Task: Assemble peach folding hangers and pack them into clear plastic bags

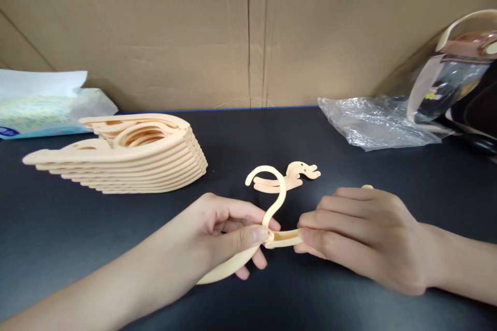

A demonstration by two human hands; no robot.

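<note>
The cream plastic hanger with a curved hook (283, 242) spanned both hands' fingers; the left hand (212, 238) pinched its joint, seemingly to steady it; the right hand (365, 238) grasped one side bar, probably for support; flat, curved cream plastic pieces (294, 171) rested beyond the left fingertips.

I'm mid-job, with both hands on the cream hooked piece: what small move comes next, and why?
I'd probably press the short trough-like arm gently toward the base of the hook, using the grip of the left hand as an anchor. That hand pinches where hook and arm meet, the right hand holds the arm farther out, and whether the joint is seated can't be seen.
</note>
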